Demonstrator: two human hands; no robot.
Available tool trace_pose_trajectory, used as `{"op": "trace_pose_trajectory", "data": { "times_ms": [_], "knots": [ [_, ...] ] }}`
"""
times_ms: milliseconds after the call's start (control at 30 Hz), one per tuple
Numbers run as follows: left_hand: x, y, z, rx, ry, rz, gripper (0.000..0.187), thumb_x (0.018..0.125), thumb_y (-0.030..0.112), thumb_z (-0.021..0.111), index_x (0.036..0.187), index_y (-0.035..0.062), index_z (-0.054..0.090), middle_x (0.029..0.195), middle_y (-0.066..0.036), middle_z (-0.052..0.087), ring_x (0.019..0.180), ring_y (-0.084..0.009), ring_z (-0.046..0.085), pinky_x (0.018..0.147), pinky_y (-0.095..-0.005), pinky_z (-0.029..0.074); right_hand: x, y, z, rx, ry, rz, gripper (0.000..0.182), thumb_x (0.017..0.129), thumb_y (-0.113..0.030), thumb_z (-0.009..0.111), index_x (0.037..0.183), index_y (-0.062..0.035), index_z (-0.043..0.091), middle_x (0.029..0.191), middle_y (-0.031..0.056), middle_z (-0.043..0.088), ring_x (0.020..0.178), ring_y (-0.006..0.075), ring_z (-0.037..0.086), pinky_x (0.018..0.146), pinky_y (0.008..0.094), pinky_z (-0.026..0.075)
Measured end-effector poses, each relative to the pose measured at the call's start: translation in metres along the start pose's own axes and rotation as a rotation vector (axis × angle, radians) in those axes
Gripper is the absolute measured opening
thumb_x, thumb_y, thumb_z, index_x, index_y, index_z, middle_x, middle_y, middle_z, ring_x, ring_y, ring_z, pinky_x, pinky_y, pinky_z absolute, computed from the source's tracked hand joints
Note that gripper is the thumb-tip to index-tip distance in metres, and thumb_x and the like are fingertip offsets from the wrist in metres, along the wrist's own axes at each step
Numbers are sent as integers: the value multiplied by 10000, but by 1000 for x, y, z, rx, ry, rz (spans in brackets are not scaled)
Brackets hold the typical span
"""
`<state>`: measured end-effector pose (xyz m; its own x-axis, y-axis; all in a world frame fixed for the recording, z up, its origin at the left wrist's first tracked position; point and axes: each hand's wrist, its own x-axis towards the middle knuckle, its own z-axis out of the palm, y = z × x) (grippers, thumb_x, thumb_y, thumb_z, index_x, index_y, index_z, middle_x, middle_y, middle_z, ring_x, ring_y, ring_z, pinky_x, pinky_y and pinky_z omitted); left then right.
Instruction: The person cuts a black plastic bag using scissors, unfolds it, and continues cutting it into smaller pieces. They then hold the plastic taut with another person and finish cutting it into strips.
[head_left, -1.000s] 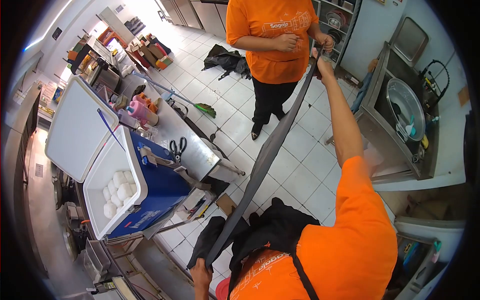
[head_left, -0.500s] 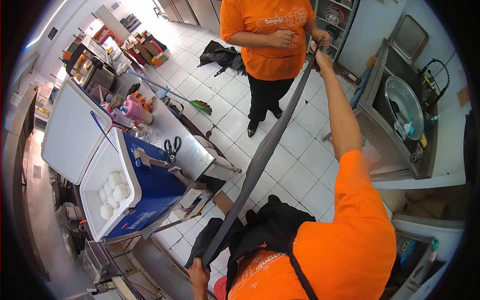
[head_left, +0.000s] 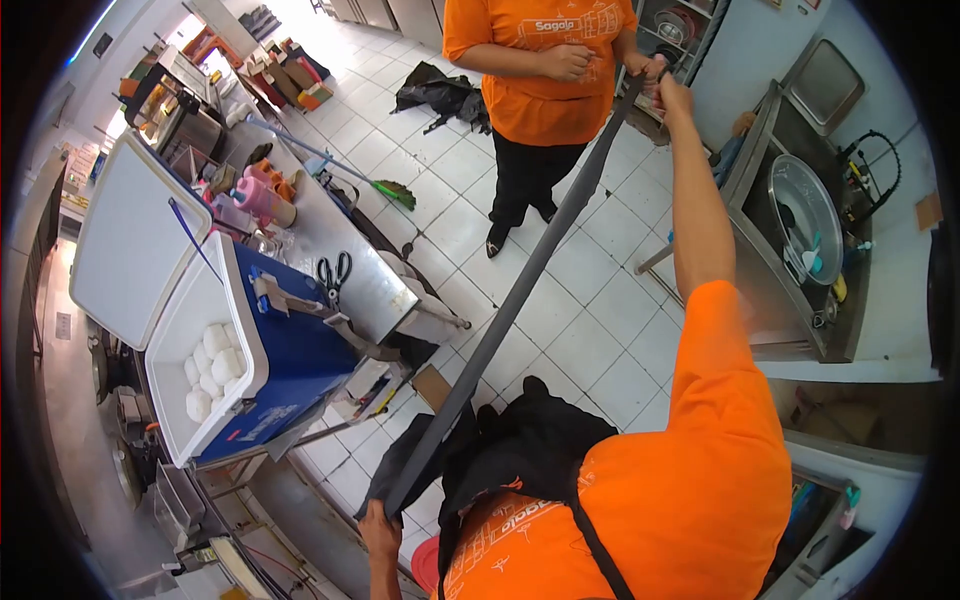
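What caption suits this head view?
Both hands, left hand and right hand, stretch a dark strap toward a co-worker.

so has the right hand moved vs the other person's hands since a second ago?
Yes. The right hand, gripping the strap, sat just below the co-worker's hand earlier; now it is level with it, almost touching.

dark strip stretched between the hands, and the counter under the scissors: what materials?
Dark strip: looks like thin plastic film or fabric, matte dark grey; it pulls flat and bunches into soft folds near the left hand. Which of the two is unclear.
Counter: probably stainless steel, brushed grey with dull reflections around the scissors.
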<state>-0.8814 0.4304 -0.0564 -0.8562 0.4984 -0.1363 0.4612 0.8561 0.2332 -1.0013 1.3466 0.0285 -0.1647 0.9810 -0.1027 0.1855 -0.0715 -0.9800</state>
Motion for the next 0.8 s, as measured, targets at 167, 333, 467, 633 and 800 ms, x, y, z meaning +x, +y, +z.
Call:
{"op": "trace_pose_trajectory", "data": {
  "times_ms": [167,333,467,633,800],
  "knots": [
    [9,5,-1,-8,26,42,264,700,21,583,960,23,536,917,-202,582,734,-438,603,633,-500,495,-106,69,-16,290,-121,-21,740,762,-679,692,1085,-48,482,919,111,601,696,190,624,588,329,490],
    [8,5,20,-62,-92,2,356,703,3,580,1051,47,524,1005,-179,574,828,-439,594,665,-517,482,-235,126,6,370,-321,87,613,817,-495,747,1104,-61,422,965,140,602,737,231,643,620,351,536],
    [21,5,51,-84,-146,41,303,731,13,594,1021,47,515,988,-167,566,805,-435,602,650,-515,485,-235,124,38,389,-251,-19,620,784,-320,827,1103,-66,361,935,140,606,689,200,641,565,310,538],
    [52,9,97,-99,-178,133,279,779,45,606,1039,82,514,953,-147,560,738,-423,609,612,-506,503,-177,114,65,276,-212,-140,569,776,-148,814,1102,-42,359,930,116,581,759,156,606,543,294,530],
    [78,9,149,-138,-222,172,269,816,96,604,1071,101,517,977,-145,592,764,-420,624,636,-517,508,-147,128,68,207,-269,-238,530,783,-42,763,1141,-14,374,931,88,540,776,164,592,550,296,538]
  ]
}}
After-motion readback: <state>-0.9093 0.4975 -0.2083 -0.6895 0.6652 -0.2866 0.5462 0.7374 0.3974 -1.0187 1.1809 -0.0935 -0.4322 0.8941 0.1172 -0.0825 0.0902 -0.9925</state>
